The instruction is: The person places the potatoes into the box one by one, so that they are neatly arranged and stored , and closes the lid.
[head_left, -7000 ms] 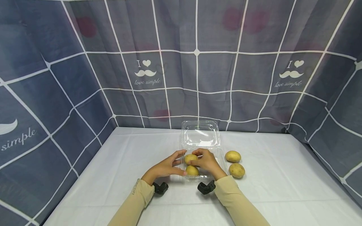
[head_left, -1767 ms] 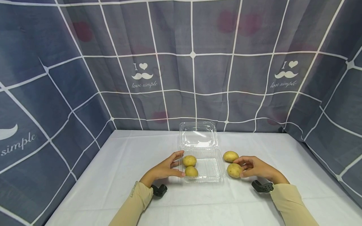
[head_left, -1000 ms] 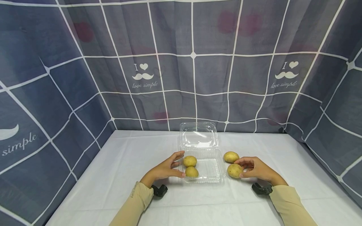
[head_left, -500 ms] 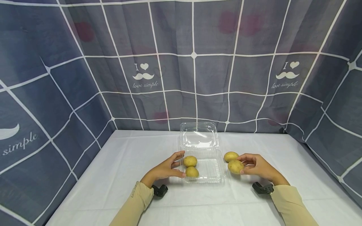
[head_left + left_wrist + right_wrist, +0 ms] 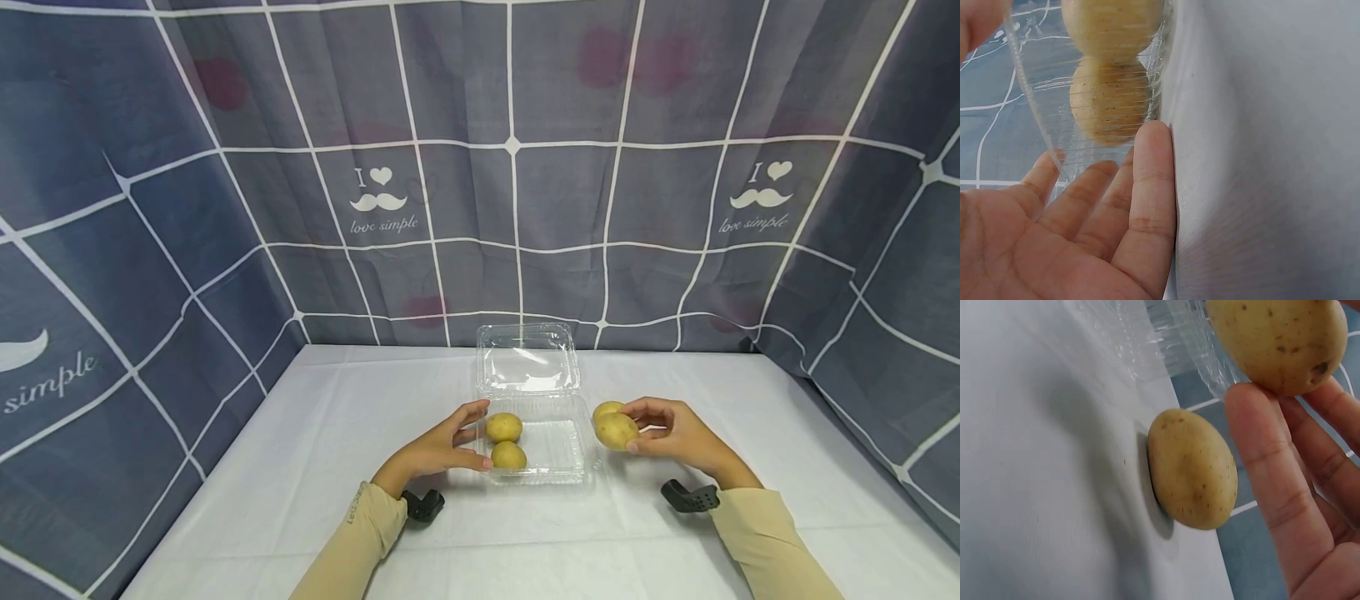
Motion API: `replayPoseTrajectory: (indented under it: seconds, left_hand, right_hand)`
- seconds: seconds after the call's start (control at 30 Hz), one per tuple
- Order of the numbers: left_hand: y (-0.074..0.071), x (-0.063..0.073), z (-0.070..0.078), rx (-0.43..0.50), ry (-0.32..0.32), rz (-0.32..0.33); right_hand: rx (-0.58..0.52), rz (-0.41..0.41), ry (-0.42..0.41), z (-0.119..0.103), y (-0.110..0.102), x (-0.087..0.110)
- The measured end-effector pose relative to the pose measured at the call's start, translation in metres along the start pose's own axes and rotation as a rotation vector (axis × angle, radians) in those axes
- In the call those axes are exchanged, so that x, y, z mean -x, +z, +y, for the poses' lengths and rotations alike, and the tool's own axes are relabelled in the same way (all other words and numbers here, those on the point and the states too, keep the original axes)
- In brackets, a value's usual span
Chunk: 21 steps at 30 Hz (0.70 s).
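Observation:
My right hand [image 5: 678, 435] grips a potato [image 5: 617, 432] between thumb and fingers, raised off the table to the right of a clear plastic clamshell box [image 5: 588, 450]. A second potato [image 5: 1192, 469] lies on the cloth below and behind the held one, partly hidden in the head view. Inside the box, a rear potato [image 5: 504, 427] and a front potato [image 5: 508, 456] sit in line along the left side. My left hand [image 5: 438, 446] rests at the box's left wall with relaxed, spread fingers; in the left wrist view, its fingertips [image 5: 1152, 134] touch the ribbed plastic.
The box's transparent lid [image 5: 527, 358] stands open at the back, near the curtain. A white cloth [image 5: 360, 400] covers the table. Dark grey-blue curtain [image 5: 465, 192] with white grid lines encloses the back and both sides.
My right hand moved from the box to the potatoes on the right, took the front one and lifted it slightly leftward. My left hand stays at the box.

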<state>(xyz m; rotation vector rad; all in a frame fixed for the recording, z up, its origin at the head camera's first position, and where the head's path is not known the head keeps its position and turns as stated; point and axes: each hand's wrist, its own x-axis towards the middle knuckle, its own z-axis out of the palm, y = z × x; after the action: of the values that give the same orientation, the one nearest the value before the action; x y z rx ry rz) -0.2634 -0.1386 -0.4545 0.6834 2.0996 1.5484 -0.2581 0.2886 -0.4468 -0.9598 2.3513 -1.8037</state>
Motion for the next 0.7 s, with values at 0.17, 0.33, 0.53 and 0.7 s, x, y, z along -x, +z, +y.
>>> replayPoseTrajectory:
  seconds: [0.17, 0.33, 0.53, 0.7]
  left_hand:
    - [0.000, 0.000, 0.000, -0.001, 0.001, -0.001]
    - [0.000, 0.000, 0.000, 0.008, -0.003, 0.002]
    - [0.000, 0.001, 0.000, 0.011, -0.002, 0.000]
    - [0.000, 0.000, -0.001, 0.011, -0.002, 0.001]
  right_hand:
    - [0.009, 0.012, -0.018, -0.003, 0.005, -0.003]
    - [0.013, 0.016, -0.013, -0.005, 0.011, -0.006]
    - [0.012, 0.015, 0.006, -0.008, 0.017, -0.009]
    - [0.018, 0.017, 0.022, -0.009, 0.022, -0.012]
